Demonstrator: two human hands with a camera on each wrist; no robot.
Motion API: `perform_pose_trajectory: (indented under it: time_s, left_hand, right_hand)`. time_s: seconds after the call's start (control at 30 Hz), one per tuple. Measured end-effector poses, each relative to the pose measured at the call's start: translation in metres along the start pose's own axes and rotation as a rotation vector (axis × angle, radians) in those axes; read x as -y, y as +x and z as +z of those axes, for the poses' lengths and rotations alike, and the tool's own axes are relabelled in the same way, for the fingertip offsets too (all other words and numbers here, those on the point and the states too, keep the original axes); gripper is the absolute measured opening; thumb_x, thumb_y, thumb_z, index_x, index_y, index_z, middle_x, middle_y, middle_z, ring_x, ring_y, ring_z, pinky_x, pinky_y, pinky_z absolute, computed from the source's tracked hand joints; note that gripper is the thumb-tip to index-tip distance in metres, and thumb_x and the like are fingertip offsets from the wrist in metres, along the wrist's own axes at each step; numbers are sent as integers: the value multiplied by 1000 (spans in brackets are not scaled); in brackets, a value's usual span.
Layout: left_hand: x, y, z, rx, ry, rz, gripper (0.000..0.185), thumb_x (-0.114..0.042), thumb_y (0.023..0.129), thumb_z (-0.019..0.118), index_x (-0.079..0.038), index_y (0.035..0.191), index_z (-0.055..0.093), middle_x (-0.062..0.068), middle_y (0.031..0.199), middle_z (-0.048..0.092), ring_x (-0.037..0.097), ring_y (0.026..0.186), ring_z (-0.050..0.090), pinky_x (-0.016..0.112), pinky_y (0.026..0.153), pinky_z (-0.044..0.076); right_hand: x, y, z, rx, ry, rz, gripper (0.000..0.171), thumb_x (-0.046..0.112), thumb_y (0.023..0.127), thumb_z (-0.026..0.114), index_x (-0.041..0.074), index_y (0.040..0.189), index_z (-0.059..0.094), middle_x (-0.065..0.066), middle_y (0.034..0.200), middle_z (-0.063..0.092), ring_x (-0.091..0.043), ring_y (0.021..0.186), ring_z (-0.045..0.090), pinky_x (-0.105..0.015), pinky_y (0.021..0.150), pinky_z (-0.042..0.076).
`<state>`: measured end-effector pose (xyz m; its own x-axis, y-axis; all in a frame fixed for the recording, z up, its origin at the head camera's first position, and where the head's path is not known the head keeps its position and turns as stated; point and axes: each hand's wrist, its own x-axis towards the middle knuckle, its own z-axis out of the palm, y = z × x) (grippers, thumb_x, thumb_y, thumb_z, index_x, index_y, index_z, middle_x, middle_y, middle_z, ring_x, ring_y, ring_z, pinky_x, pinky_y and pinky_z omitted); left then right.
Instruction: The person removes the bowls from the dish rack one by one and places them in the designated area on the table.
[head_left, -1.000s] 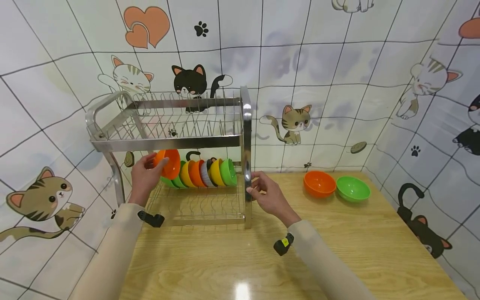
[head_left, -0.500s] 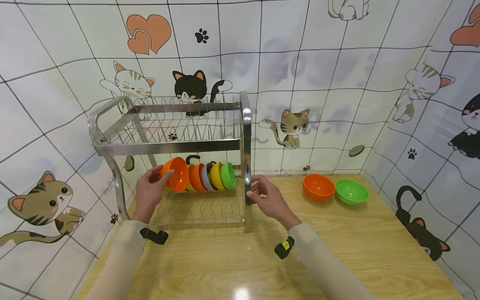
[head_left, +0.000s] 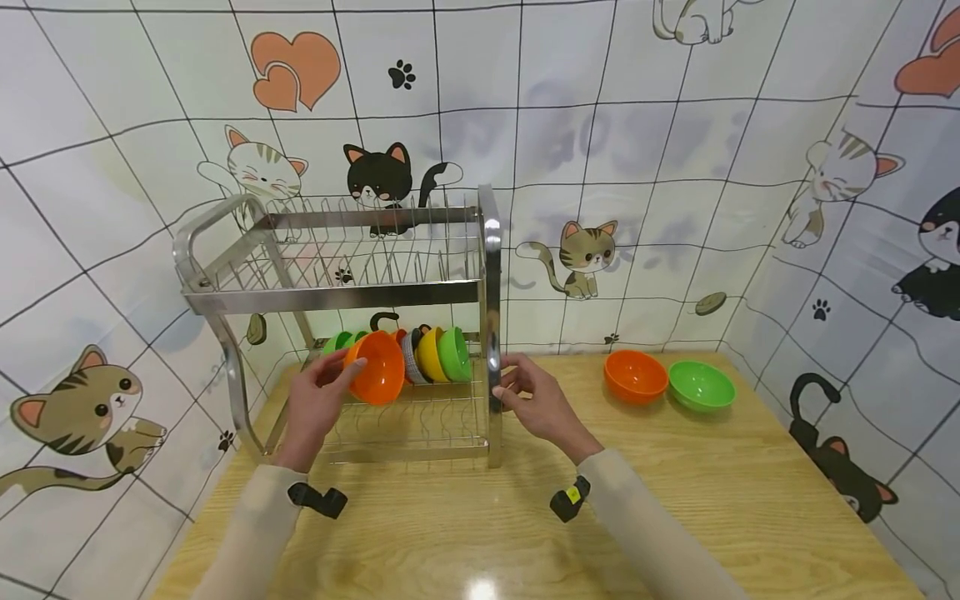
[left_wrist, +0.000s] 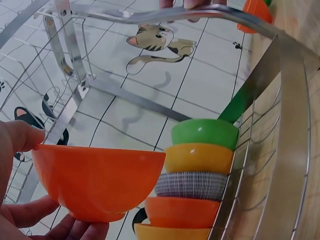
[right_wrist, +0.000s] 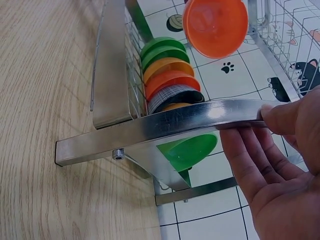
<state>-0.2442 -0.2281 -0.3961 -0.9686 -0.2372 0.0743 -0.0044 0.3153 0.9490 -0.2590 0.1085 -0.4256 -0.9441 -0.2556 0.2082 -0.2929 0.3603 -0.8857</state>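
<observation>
Head view: left hand (head_left: 318, 408) at 9 o'clock of the rack, grip clamped on an orange bowl (head_left: 377, 379), thumb over the rim, fingers under the base. Held clear of the lower tier, hollow side tipped away toward the row, likely so as to pass under the upper shelf without knocking it. Just behind, at 12 o'clock of that bowl, a row of bowls (head_left: 431, 354) standing on edge in the wires: green, orange, a grey-patterned one, yellow, green; on edge presumably because the slots hold them so.

Left wrist view: same orange bowl (left_wrist: 97, 180) pinched between thumb (left_wrist: 17, 137) and fingers (left_wrist: 50, 222), not touching the stacked row (left_wrist: 200, 177) at its 3 o'clock.

Right hand (head_left: 536, 404) at 3 o'clock of the rack (head_left: 491, 275), grip partly closed round the steel end post, seemingly to steady the frame. Right wrist view: fingers (right_wrist: 250, 160) under the bar (right_wrist: 195, 120), thumb on top, curled but loose, not a tight clamp.

Farther out on the desk (head_left: 712, 500), toward 2 o'clock of the right hand: another orange bowl (head_left: 635, 375) and a green bowl (head_left: 701, 385) touching side by side, both hollow side up, well apart from the rack.

Upper shelf bare wire. Cat-patterned tiles (head_left: 600, 125) behind.
</observation>
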Motion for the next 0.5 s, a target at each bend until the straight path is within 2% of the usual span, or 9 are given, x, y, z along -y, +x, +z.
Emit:
perform_pose_trajectory:
  time_s: [0.2,0.37,0.5]
  left_hand:
    - [-1,-14,11,35,-12,-7,68,-57,92,70,-15,144,57,13,134,60,25,116,57,12,82,52]
    - [0,-22,20,42,-39,13,63,-53,93,71,-13,140,61,15,129,63,19,107,60,14,80,53]
    - [0,-28,25,71,-89,-13,58,-51,94,71,-14,138,62,13,127,65,12,101,64,16,84,56]
  right_hand:
    - [-2,0,-1,0,6,6,36,13,99,67,23,133,58,-9,103,70,-19,83,66,-31,69,56]
    - [-4,0,-1,3,33,8,38,12,98,69,22,134,59,-10,104,70,-19,85,66,-30,73,59]
    - [-5,0,-3,4,52,-8,40,12,97,71,19,135,60,-12,105,71,-20,86,68,-28,74,62]
